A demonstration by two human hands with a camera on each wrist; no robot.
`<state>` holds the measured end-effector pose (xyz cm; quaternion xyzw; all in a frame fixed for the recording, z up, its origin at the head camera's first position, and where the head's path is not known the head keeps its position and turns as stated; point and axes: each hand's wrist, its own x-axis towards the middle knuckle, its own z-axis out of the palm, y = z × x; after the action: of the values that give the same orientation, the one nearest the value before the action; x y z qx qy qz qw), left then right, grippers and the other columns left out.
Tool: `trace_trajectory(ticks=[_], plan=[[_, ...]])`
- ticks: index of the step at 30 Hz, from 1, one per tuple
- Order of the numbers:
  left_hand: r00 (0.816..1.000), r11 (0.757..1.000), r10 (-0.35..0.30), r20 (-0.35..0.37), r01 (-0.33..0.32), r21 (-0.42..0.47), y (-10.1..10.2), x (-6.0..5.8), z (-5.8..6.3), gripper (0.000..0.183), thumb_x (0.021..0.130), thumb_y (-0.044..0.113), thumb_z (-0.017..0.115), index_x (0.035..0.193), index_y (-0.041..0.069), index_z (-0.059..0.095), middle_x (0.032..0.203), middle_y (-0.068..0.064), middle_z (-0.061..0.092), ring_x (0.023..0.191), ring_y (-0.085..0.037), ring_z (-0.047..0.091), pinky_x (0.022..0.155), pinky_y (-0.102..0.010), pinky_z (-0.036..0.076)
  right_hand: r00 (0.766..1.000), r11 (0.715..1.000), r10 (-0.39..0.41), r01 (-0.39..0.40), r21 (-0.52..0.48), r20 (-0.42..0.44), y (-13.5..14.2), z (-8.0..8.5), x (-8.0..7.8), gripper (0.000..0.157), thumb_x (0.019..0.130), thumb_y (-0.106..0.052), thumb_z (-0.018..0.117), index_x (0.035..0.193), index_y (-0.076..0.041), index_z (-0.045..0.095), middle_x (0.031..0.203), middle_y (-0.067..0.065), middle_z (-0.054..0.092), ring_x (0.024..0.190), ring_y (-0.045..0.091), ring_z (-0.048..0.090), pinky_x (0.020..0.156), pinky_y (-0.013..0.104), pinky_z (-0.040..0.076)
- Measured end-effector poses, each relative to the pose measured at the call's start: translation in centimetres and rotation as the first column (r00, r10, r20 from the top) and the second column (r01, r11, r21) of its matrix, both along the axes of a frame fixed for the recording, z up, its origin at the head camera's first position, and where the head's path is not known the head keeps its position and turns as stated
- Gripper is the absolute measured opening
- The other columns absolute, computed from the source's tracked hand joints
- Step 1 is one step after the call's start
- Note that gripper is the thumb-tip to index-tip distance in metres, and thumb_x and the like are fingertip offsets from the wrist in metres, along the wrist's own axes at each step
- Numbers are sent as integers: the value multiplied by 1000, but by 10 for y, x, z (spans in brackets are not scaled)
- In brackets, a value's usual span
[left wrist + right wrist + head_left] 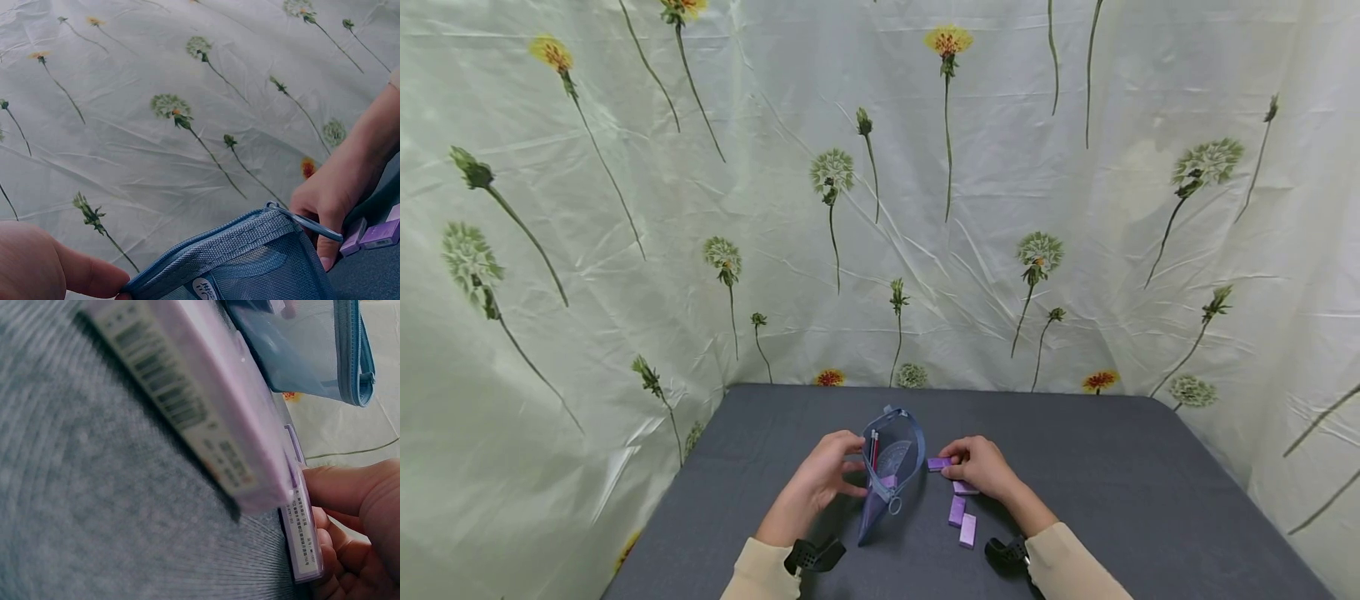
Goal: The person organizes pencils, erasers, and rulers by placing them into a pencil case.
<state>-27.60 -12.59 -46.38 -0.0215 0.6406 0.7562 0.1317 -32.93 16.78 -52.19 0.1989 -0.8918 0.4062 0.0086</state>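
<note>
A blue mesh zip pouch (870,518) stands with its mouth spread, and my left hand (826,472) pinches its left rim. In it are pencils (874,450), a clear protractor (893,458) and something purple (889,481). Just right of the pouch, my right hand (987,468) holds a small purple block (936,463) between thumb and fingers, low over the table. Seen from the right wrist, this purple block (302,534) bears a white printed label. The left wrist view shows the pouch's zipped edge (206,244) at my left fingertips.
Nearer me than the right hand lie a pale purple block (967,488), a darker one (957,511) and another pale one (967,531). The dark grey table (1120,500) ends at a flowered curtain (985,292) along the back.
</note>
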Motion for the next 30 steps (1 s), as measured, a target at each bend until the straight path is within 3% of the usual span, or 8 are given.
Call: trace_trajectory(ticks=[9, 16, 30], plan=[[1000, 1000, -8, -4, 8, 8, 1, 0, 1, 17, 101, 17, 51, 86, 9, 51, 113, -19, 45, 121, -56, 45, 68, -59, 55, 999, 998, 41, -41, 39, -7, 1, 3, 1, 15, 84, -11, 81, 98, -9, 75, 77, -4, 59, 68, 11, 52, 61, 25, 41], [1000, 1000, -3, 8, 3, 9, 1, 0, 0, 18, 101, 17, 50, 86, 8, 50, 120, -25, 43, 122, -56, 44, 68, -60, 55, 999, 997, 49, -50, 55, 15, 0, 6, 4, 14, 84, -12, 81, 97, -9, 75, 77, -4, 59, 70, 12, 53, 62, 26, 42], [1000, 1000, 0, 7, 0, 6, 0, 0, 0, 17, 100, 19, 54, 86, 9, 51, 118, -21, 44, 119, -53, 47, 68, -60, 55, 1000, 999, -3, 3, 38, -3, 0, 9, 8, 15, 83, -10, 81, 97, -12, 75, 76, -5, 58, 70, 12, 54, 64, 28, 44]])
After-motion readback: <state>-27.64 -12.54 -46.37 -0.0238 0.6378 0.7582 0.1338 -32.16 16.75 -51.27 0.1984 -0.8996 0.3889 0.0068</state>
